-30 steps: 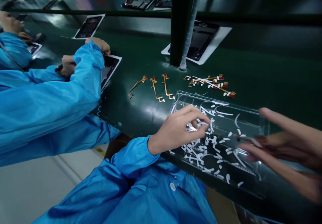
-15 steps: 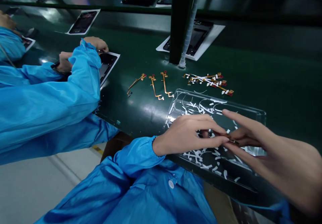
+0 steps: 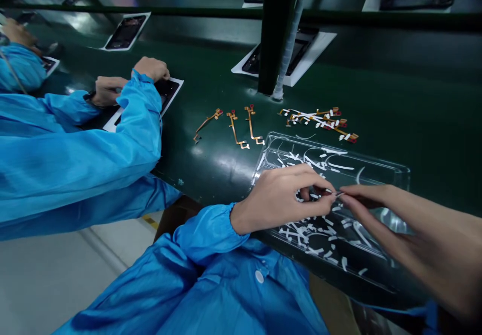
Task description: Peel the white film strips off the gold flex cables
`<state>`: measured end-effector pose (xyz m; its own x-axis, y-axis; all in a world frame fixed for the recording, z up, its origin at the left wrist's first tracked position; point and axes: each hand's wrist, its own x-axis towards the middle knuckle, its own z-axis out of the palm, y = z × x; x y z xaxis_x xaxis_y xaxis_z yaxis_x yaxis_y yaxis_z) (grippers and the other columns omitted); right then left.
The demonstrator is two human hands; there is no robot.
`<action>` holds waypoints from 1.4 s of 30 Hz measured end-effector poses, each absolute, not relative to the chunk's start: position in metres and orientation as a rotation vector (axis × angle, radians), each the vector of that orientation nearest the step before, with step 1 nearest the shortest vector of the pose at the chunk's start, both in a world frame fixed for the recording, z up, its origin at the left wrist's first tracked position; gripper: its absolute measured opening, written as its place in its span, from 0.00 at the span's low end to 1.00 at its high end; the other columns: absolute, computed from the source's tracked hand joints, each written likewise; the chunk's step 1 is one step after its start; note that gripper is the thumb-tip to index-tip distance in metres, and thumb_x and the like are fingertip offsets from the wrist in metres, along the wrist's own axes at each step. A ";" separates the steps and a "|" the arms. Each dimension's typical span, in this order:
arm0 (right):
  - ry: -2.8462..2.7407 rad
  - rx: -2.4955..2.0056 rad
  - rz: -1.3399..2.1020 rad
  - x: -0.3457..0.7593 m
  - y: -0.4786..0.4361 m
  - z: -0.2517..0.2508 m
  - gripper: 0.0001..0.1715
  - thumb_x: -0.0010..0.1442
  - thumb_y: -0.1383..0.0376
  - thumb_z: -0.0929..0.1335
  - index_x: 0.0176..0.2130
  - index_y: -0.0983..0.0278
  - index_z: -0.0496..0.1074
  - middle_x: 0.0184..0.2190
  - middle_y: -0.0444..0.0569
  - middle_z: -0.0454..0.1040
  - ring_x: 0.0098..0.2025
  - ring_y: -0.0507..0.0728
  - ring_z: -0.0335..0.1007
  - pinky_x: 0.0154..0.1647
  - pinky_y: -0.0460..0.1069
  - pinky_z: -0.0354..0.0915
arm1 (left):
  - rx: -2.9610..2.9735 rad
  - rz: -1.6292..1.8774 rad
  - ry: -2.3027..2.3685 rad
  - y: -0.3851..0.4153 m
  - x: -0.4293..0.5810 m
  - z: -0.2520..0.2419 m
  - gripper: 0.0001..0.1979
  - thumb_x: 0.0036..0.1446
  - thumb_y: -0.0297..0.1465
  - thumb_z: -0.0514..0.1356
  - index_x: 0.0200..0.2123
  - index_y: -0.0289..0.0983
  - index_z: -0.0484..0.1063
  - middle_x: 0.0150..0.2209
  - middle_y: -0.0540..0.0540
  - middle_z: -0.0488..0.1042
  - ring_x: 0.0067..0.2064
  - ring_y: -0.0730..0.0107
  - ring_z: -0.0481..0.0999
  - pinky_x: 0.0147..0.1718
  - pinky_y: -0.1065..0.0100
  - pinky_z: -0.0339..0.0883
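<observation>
My left hand (image 3: 280, 197) and my right hand (image 3: 410, 234) meet fingertip to fingertip above a clear plastic tray (image 3: 391, 166) strewn with several white paper strips (image 3: 301, 232). Both hands pinch one small thin part (image 3: 336, 193) between thumb and forefinger; it is too small to name. On the green belt beyond the tray lie three orange flex cables (image 3: 233, 126) side by side. To their right sits a pile of flex cables with white tabs (image 3: 320, 121).
A co-worker in a blue coat (image 3: 75, 139) sits at my left with hands (image 3: 128, 81) on a phone frame on a white sheet. A dark post (image 3: 276, 33) rises behind the cables. Further phone frames on white sheets (image 3: 289, 56) lie across the belt (image 3: 414, 109).
My right hand came in from the right and joined my left hand over the tray. The pinch has tightened and shifted slightly right. The co-worker's hands moved a little.
</observation>
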<state>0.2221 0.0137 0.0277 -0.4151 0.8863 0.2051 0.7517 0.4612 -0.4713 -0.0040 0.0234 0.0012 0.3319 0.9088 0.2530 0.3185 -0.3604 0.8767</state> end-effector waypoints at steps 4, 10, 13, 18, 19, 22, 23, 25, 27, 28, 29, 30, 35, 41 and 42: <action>-2.487 -1.165 0.182 0.219 0.015 0.027 0.10 0.69 0.59 0.68 0.49 0.59 0.73 0.39 0.41 0.81 0.29 0.50 0.76 0.28 0.48 0.63 | 1.855 0.964 1.100 0.024 -0.006 -0.001 0.06 0.64 0.32 0.62 0.39 0.38 0.80 0.37 0.49 0.80 0.34 0.76 0.76 0.35 0.72 0.70; -2.447 -1.137 0.066 0.212 0.016 0.027 0.05 0.67 0.64 0.69 0.45 0.61 0.71 0.38 0.42 0.80 0.28 0.50 0.74 0.27 0.49 0.60 | 1.826 0.983 1.100 0.025 -0.006 -0.001 0.06 0.63 0.32 0.63 0.38 0.38 0.80 0.35 0.49 0.80 0.33 0.76 0.76 0.34 0.71 0.70; -2.467 -1.111 -0.066 0.209 0.015 0.025 0.05 0.66 0.65 0.69 0.42 0.62 0.70 0.35 0.43 0.80 0.25 0.51 0.70 0.25 0.49 0.57 | 1.775 0.985 1.051 0.026 -0.007 -0.001 0.06 0.62 0.32 0.65 0.37 0.36 0.81 0.34 0.49 0.79 0.33 0.76 0.76 0.34 0.71 0.71; -2.495 -1.153 -0.351 0.205 0.010 0.020 0.04 0.66 0.65 0.68 0.41 0.63 0.70 0.31 0.45 0.76 0.24 0.53 0.66 0.25 0.50 0.51 | 1.577 0.901 0.968 0.030 -0.008 -0.003 0.09 0.60 0.37 0.67 0.38 0.36 0.82 0.34 0.47 0.80 0.32 0.76 0.76 0.29 0.72 0.71; -2.501 -1.155 -0.399 0.204 0.009 0.020 0.04 0.66 0.65 0.68 0.40 0.64 0.70 0.29 0.45 0.75 0.24 0.53 0.64 0.24 0.51 0.51 | 1.538 0.887 0.969 0.031 -0.008 -0.004 0.10 0.60 0.38 0.68 0.38 0.36 0.82 0.35 0.47 0.81 0.31 0.76 0.76 0.28 0.73 0.70; -2.515 -1.117 -0.463 0.200 0.011 0.019 0.05 0.66 0.64 0.67 0.38 0.64 0.70 0.26 0.45 0.72 0.22 0.53 0.61 0.23 0.51 0.50 | 1.478 0.877 0.988 0.031 -0.006 -0.007 0.13 0.58 0.39 0.69 0.38 0.35 0.82 0.36 0.45 0.81 0.31 0.77 0.76 0.28 0.74 0.71; -2.512 -1.107 -0.451 0.198 0.011 0.019 0.06 0.66 0.64 0.66 0.37 0.64 0.69 0.26 0.45 0.72 0.21 0.52 0.61 0.22 0.50 0.50 | 1.479 0.888 1.007 0.031 -0.005 -0.008 0.12 0.58 0.38 0.69 0.38 0.35 0.82 0.37 0.45 0.81 0.31 0.76 0.77 0.28 0.74 0.71; -2.491 -1.092 -0.395 0.197 0.013 0.020 0.07 0.67 0.64 0.65 0.36 0.64 0.68 0.25 0.43 0.70 0.20 0.51 0.60 0.21 0.50 0.50 | 1.507 0.939 1.071 0.030 -0.003 -0.008 0.09 0.59 0.36 0.68 0.37 0.35 0.82 0.36 0.46 0.81 0.32 0.76 0.77 0.29 0.74 0.71; -2.465 -1.097 -0.301 0.197 0.013 0.020 0.08 0.68 0.64 0.65 0.35 0.63 0.67 0.24 0.42 0.69 0.19 0.50 0.60 0.21 0.49 0.51 | 1.554 0.988 1.139 0.029 -0.001 -0.007 0.07 0.60 0.34 0.66 0.37 0.36 0.82 0.35 0.47 0.81 0.32 0.77 0.76 0.30 0.74 0.71; -2.457 -1.101 -0.246 0.199 0.013 0.021 0.08 0.68 0.64 0.65 0.35 0.63 0.67 0.25 0.42 0.69 0.20 0.49 0.61 0.21 0.49 0.51 | 1.572 1.005 1.160 0.029 -0.001 -0.006 0.07 0.60 0.33 0.66 0.37 0.36 0.82 0.35 0.47 0.81 0.31 0.77 0.76 0.30 0.74 0.71; -2.452 -1.103 -0.195 0.201 0.013 0.021 0.08 0.68 0.63 0.65 0.36 0.64 0.68 0.25 0.42 0.70 0.20 0.49 0.62 0.21 0.48 0.51 | 1.582 1.015 1.170 0.029 -0.002 -0.006 0.07 0.60 0.33 0.65 0.37 0.36 0.82 0.36 0.47 0.81 0.32 0.77 0.76 0.31 0.74 0.71; -2.445 -1.101 -0.149 0.203 0.013 0.022 0.07 0.68 0.64 0.66 0.37 0.64 0.69 0.26 0.42 0.71 0.21 0.49 0.63 0.22 0.48 0.52 | 1.584 1.018 1.169 0.029 -0.002 -0.005 0.07 0.61 0.32 0.65 0.39 0.36 0.82 0.37 0.47 0.81 0.32 0.77 0.77 0.31 0.74 0.72; -2.443 -1.063 -0.045 0.208 0.013 0.027 0.07 0.65 0.67 0.71 0.45 0.64 0.73 0.34 0.43 0.79 0.26 0.50 0.69 0.27 0.48 0.57 | 1.495 0.941 1.127 0.028 -0.006 -0.003 0.11 0.64 0.30 0.62 0.48 0.39 0.81 0.42 0.47 0.84 0.35 0.75 0.81 0.35 0.73 0.76; -2.482 -1.042 -0.225 0.203 0.013 0.024 0.13 0.64 0.66 0.72 0.49 0.67 0.74 0.42 0.50 0.82 0.30 0.55 0.73 0.28 0.51 0.58 | 1.406 0.914 1.031 0.023 -0.008 0.000 0.22 0.67 0.33 0.62 0.63 0.40 0.69 0.42 0.47 0.85 0.36 0.71 0.85 0.39 0.71 0.80; -2.486 -1.046 -0.236 0.203 0.013 0.023 0.14 0.64 0.67 0.73 0.49 0.67 0.75 0.42 0.50 0.82 0.31 0.55 0.73 0.28 0.51 0.58 | 1.410 0.906 1.025 0.023 -0.008 0.002 0.23 0.67 0.33 0.62 0.64 0.40 0.67 0.42 0.47 0.85 0.36 0.71 0.85 0.39 0.70 0.80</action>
<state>0.2032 0.0131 0.0229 -0.6225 0.6398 0.4508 0.7131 0.7010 -0.0103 -0.0079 0.0227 0.0016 0.3294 0.9439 -0.0240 0.0922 -0.0068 0.9957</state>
